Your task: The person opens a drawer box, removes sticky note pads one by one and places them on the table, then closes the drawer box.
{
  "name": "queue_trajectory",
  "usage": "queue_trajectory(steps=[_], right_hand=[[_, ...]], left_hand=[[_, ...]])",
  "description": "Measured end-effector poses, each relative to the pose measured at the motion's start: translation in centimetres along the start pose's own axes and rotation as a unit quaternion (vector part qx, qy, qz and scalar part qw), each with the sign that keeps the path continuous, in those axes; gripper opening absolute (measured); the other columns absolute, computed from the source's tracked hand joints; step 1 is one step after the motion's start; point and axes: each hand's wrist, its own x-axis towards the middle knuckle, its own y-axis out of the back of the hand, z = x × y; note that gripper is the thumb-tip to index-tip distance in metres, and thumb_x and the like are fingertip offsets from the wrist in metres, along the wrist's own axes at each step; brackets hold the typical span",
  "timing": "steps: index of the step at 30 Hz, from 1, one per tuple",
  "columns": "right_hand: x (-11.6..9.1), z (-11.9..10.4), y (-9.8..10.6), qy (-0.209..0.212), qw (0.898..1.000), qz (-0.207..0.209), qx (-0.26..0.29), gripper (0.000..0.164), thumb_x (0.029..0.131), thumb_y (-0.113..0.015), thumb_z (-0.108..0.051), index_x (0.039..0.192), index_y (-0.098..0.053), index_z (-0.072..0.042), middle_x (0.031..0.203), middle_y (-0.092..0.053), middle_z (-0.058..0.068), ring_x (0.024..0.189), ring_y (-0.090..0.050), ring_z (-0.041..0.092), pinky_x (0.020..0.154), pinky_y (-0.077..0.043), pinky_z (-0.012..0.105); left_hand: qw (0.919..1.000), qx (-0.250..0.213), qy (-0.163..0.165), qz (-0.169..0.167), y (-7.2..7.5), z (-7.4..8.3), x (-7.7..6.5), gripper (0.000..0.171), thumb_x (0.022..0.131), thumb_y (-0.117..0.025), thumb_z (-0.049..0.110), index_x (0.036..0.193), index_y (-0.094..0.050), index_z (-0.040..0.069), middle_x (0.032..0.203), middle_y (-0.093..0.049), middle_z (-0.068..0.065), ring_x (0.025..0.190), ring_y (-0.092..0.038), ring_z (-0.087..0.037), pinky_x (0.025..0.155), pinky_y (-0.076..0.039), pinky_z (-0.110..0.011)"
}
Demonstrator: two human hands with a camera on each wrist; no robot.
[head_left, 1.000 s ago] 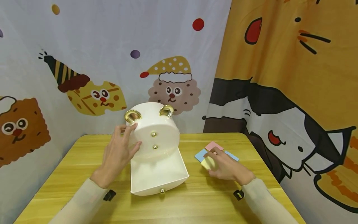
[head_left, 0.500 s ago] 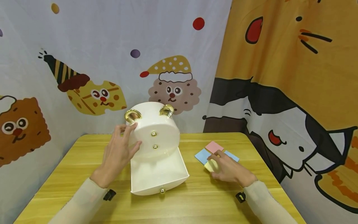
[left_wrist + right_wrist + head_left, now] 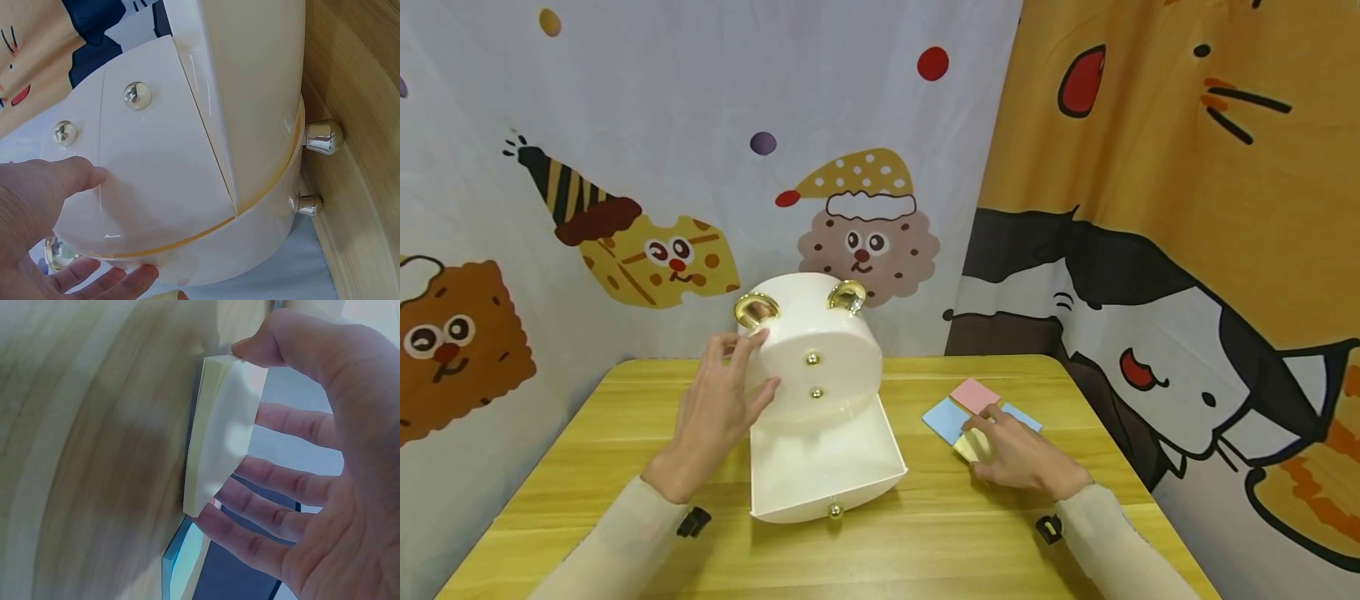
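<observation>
A glossy white storage box [image 3: 801, 302] with gold ears and small gold ball knobs stands left of centre. Its lower drawer [image 3: 823, 467] is pulled out and holds nothing visible. My left hand [image 3: 711, 408] steadies the box's left side, thumb on the front face [image 3: 150, 169] and fingers behind its edge. To the right, my right hand [image 3: 1022, 450] grips a yellow sticky note pad [image 3: 228, 425] between thumb and fingers, at table level. A blue pad [image 3: 944, 419] and a pink pad [image 3: 974, 394] lie just beyond; another blue pad [image 3: 1024, 417] is partly hidden by that hand.
The wooden table [image 3: 925, 550] reaches back to a cartoon-printed curtain [image 3: 850, 75]. The drawer's front knob [image 3: 835, 511] juts toward me. A stretch of table separates the drawer from the sticky note pads.
My right hand has shifted slightly right, drawing the yellow sticky note pad along and uncovering more of the left blue pad. The left hand and the box have stayed put.
</observation>
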Motion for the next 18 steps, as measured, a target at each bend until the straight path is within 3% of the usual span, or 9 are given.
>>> queue_trajectory(steps=[5, 18], right_hand=[[0.07, 0.32, -0.21, -0.001, 1.0, 0.001, -0.014, 0.06, 0.089, -0.096, -0.027, 0.144, -0.076, -0.016, 0.144, -0.07, 0.015, 0.108, -0.069, 0.02, 0.09, -0.064, 0.043], [0.05, 0.29, -0.46, -0.011, 1.0, -0.001, -0.029, 0.062, 0.087, -0.097, -0.028, 0.144, -0.076, -0.016, 0.15, -0.068, 0.014, 0.124, -0.073, 0.032, 0.098, -0.066, 0.055]], left_hand=[[1.0, 0.001, 0.0, 0.001, -0.06, -0.02, 0.04, 0.076, 0.095, -0.099, 0.017, 0.161, -0.062, 0.015, 0.141, -0.059, -0.029, 0.09, -0.066, -0.036, 0.05, -0.049, -0.033], [1.0, 0.002, -0.001, 0.002, -0.16, -0.16, -0.01, 0.076, 0.096, -0.099, 0.017, 0.162, -0.061, 0.015, 0.142, -0.059, -0.029, 0.089, -0.066, -0.036, 0.05, -0.045, -0.027]])
